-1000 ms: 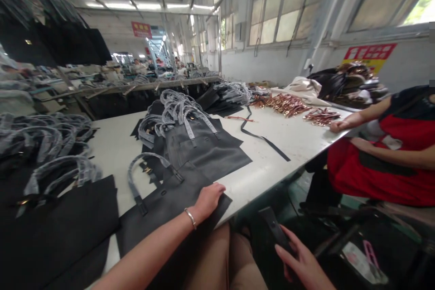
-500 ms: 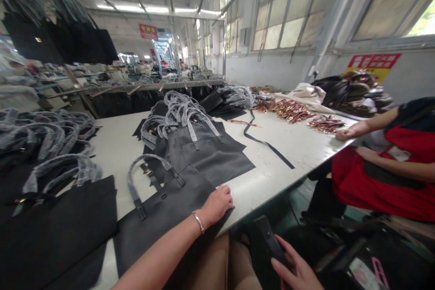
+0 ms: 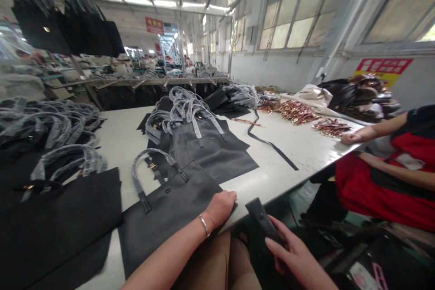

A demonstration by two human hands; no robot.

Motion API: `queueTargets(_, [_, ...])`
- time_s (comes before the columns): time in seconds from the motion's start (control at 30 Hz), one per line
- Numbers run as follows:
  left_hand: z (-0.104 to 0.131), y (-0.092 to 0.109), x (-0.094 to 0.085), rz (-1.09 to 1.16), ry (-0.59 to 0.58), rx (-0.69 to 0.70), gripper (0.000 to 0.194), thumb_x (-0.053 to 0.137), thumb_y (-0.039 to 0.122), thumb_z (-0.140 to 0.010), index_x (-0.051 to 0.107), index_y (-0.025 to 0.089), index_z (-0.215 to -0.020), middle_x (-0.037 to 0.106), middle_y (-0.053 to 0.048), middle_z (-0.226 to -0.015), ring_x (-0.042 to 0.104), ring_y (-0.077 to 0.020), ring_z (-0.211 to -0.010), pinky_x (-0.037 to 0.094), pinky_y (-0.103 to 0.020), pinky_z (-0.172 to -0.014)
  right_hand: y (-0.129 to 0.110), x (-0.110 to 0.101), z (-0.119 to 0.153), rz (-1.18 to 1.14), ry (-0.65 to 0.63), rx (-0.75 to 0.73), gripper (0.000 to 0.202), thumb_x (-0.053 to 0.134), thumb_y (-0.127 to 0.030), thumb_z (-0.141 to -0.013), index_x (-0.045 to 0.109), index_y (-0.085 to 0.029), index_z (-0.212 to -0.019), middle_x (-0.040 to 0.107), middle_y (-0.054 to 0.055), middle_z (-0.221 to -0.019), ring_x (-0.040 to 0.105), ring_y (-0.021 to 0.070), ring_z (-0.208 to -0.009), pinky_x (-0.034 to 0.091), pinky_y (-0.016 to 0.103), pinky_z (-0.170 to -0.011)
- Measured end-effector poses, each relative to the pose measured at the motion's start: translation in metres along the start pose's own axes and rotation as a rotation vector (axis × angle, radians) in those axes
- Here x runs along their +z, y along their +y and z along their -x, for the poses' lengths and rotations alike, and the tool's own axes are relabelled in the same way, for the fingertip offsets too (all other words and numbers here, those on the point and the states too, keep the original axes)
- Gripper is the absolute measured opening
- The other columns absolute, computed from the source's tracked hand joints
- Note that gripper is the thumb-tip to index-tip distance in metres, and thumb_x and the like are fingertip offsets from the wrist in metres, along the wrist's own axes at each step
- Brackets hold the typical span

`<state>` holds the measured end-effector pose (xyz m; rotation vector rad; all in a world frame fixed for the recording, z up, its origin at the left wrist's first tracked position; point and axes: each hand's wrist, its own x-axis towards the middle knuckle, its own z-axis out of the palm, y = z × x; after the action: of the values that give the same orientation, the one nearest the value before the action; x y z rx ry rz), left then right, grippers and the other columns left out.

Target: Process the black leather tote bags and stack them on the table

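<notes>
left hand [image 3: 220, 209] is resting half-curled, grip unclear, on the black handbag [image 3: 166, 215] on the white table [image 3: 272, 167], right hand [image 3: 288, 249] is gripping a black strap [image 3: 258, 214] near its edge, windows [image 3: 302, 31] lining the wall [image 3: 272, 70]

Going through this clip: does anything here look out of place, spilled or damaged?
No spill or damage stands out. Two strays do: a long black strap lies bent across the white table, and one brown strap crosses it, apart from the brown heap where similar pieces are gathered.

black bag [image 3: 166, 217] flat, dark strip [image 3: 258, 212] tilted
</notes>
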<state>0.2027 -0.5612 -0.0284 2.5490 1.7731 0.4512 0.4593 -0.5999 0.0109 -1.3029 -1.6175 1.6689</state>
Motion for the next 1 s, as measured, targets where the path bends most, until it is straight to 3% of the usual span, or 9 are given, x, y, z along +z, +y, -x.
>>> queueTargets(0.13, [0.019,-0.003,-0.006,0.072,0.104,-0.162,0.022,0.035,0.013,-0.094,0.05,0.015,-0.111,0.063,-0.009,-0.102,0.06,-0.0186,-0.094,0.049,-0.031,-0.085,-0.023,0.005,-0.012,0.068,-0.052,0.074,0.075,0.06,-0.054,-0.077,0.037,-0.018,-0.139,0.06,-0.002,-0.067,0.054,0.0126,-0.041,0.042,0.022,-0.037])
queueTargets(0.27, [0.042,-0.009,-0.007,0.123,0.187,-0.325,0.03,0.051,0.019,-0.089,0.051,0.013,-0.118,0.053,-0.013,-0.128,0.047,-0.0247,-0.12,0.039,-0.04,-0.106,-0.043,0.008,-0.026,0.108,-0.173,0.169,0.063,0.059,-0.05,-0.079,0.044,-0.021,-0.134,0.059,-0.003,-0.072,0.055,0.0104,-0.039,0.041,0.019,-0.033])
queueTargets(0.47, [0.047,-0.01,-0.003,0.157,0.194,-0.324,0.034,0.053,0.021,-0.088,0.052,0.013,-0.121,0.054,-0.012,-0.126,0.045,-0.0246,-0.122,0.036,-0.041,-0.109,-0.067,0.012,-0.056,0.169,-0.292,0.267,0.036,0.052,-0.046,-0.089,0.054,-0.019,-0.113,0.059,0.0,-0.072,0.057,0.0107,-0.04,0.044,0.017,-0.031])
queueTargets(0.67, [0.047,-0.009,-0.004,0.18,0.203,-0.329,0.035,0.052,0.02,-0.087,0.051,0.012,-0.121,0.053,-0.014,-0.127,0.045,-0.0256,-0.122,0.036,-0.042,-0.108,-0.084,0.011,-0.063,0.217,-0.343,0.374,0.034,0.051,-0.045,-0.091,0.054,-0.018,-0.111,0.06,0.0,-0.067,0.058,0.0119,-0.039,0.045,0.017,-0.031])
queueTargets(0.8, [0.048,-0.009,-0.008,0.203,0.202,-0.319,0.034,0.051,0.019,-0.087,0.051,0.013,-0.12,0.053,-0.013,-0.125,0.044,-0.0254,-0.121,0.035,-0.041,-0.109,-0.086,0.023,-0.074,0.205,-0.297,0.325,0.031,0.052,-0.043,-0.09,0.056,-0.017,-0.106,0.061,0.001,-0.067,0.058,0.0133,-0.039,0.045,0.019,-0.03])
queueTargets(0.9, [0.048,-0.009,-0.012,0.228,0.201,-0.322,0.032,0.051,0.019,-0.087,0.051,0.014,-0.118,0.053,-0.012,-0.123,0.044,-0.0241,-0.12,0.035,-0.038,-0.108,-0.09,0.034,-0.09,0.209,-0.173,0.211,0.029,0.049,-0.041,-0.093,0.054,-0.019,-0.111,0.058,-0.001,-0.069,0.058,0.0117,-0.04,0.045,0.018,-0.032])
queueTargets(1.0, [0.049,-0.009,-0.013,0.242,0.204,-0.334,0.031,0.052,0.02,-0.086,0.051,0.014,-0.117,0.054,-0.012,-0.123,0.044,-0.0239,-0.119,0.036,-0.037,-0.107,-0.097,0.03,-0.094,0.22,-0.073,0.156,0.031,0.045,-0.041,-0.094,0.048,-0.021,-0.119,0.056,-0.003,-0.07,0.057,0.0097,-0.041,0.045,0.017,-0.035])
